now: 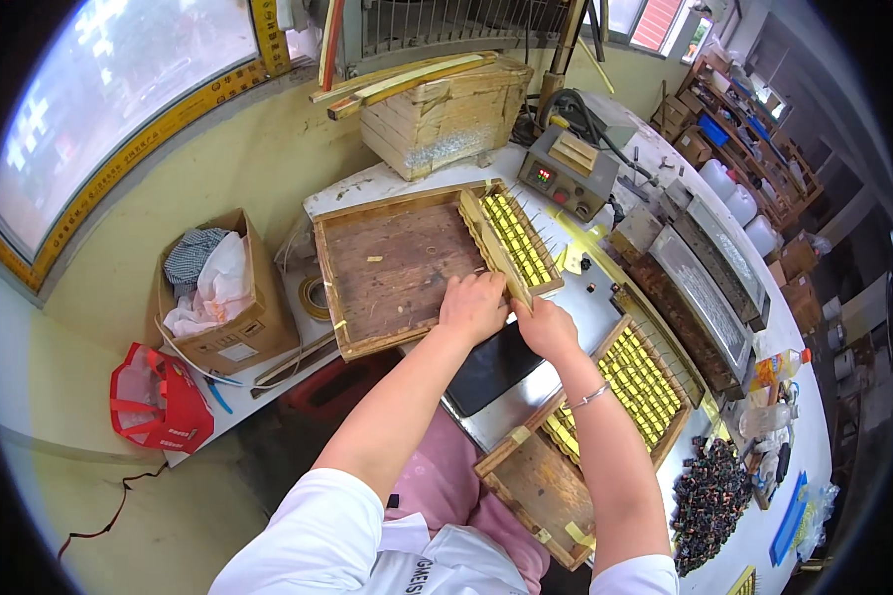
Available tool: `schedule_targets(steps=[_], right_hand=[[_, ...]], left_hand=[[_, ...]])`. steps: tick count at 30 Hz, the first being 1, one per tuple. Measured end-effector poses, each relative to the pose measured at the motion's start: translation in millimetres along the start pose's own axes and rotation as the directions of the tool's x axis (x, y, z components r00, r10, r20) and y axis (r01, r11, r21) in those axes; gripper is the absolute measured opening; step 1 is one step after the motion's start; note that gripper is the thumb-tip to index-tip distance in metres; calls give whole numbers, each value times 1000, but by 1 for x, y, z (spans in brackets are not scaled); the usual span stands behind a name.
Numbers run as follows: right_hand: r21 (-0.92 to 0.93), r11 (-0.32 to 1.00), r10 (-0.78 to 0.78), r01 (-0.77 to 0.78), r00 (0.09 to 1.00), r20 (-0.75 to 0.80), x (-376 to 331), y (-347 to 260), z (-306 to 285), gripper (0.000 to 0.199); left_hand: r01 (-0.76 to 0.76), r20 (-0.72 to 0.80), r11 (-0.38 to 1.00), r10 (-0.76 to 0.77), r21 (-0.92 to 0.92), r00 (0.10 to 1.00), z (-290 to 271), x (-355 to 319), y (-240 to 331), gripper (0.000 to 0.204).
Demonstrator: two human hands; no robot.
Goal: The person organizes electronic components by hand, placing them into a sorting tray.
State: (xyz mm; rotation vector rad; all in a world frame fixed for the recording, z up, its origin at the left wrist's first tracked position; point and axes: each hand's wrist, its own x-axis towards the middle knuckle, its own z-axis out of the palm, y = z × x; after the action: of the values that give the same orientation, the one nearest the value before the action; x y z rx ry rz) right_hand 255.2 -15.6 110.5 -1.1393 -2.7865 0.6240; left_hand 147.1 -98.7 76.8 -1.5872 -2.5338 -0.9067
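A wooden tray (387,268) lies on the white table, its right end filled with rows of small yellow pieces (514,238) behind a wooden bar (491,253). My left hand (472,305) rests on the tray's near right part with its fingers curled against that bar. My right hand (544,327) sits beside it at the tray's near right corner, fingers closed on the bar's end. A second wooden tray (536,486) with yellow pieces (637,382) lies nearer, under my right forearm.
A wooden box (446,114) stands at the back. A grey control unit (566,174) and a long metal machine (704,297) sit to the right. A pile of dark small parts (709,496) lies lower right. A cardboard box (223,297) and a red bag (159,397) are at left.
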Motion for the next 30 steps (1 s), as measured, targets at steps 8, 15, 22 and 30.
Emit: schedule_targets(steps=[8,15,22,30], right_hand=[[-42,999,18,-15,998,66,-44,14,-14,48],[-180,984,26,-7,994,106,-117,41,-54,46],[-242,969,100,-53,977,188,-198,79,-119,40],[285,917,344,-279,914,-213,-311,200,-100,26]], left_hand=[[72,120,997,-71,-2,990,-8,-3,10,32],[-6,36,999,8,-39,999,1,-2,17,28],[51,113,999,-52,10,992,12,-1,24,35],[-58,64,997,61,-47,996,43,1,55,47]])
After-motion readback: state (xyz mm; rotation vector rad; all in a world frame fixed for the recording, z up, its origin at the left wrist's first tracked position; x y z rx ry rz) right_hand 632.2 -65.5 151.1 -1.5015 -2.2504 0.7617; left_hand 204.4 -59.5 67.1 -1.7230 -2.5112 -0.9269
